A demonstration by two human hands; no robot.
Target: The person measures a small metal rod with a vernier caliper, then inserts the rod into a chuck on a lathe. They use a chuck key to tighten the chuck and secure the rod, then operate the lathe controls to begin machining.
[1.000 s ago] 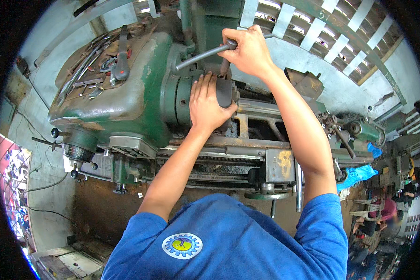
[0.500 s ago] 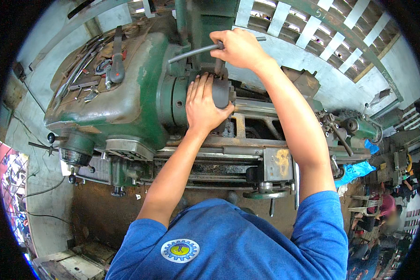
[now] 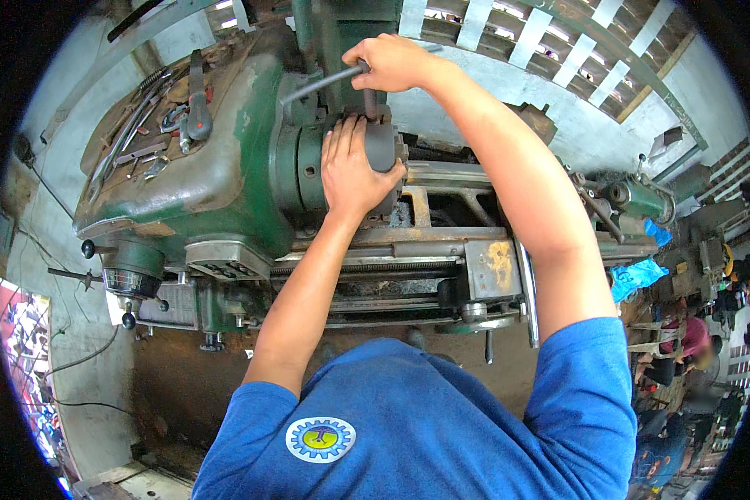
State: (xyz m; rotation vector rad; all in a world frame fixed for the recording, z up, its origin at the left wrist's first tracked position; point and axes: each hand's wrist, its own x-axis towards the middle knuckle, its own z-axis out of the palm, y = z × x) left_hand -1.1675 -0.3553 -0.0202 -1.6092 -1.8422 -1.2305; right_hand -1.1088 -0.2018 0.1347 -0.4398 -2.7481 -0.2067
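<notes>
My left hand point(image 3: 354, 173) lies over the lathe chuck point(image 3: 382, 148), fingers stretched flat across its top and thumb spread toward the chuck's right face. Farther back, my right hand point(image 3: 392, 65) is closed round the cross handle of a T-handled chuck key point(image 3: 325, 83). The key's thick shank point(image 3: 370, 102) stands upright, its lower end at the back of the chuck's top. Where it meets the chuck is hard to make out. Left of the chuck sits the green headstock point(image 3: 225, 158) of the lathe.
Several hand tools, among them a file point(image 3: 197, 100), lie on the headstock. Bed rails point(image 3: 450, 173) run right toward the tailstock point(image 3: 642, 198). The carriage handwheel point(image 3: 475, 323) juts out in front. Blue plastic point(image 3: 637, 277) hangs at the right. Other people sit far right.
The view has shifted, so the lathe appears farther left and higher. My right hand and the key's handle have moved slightly; my left hand stays on the chuck.
</notes>
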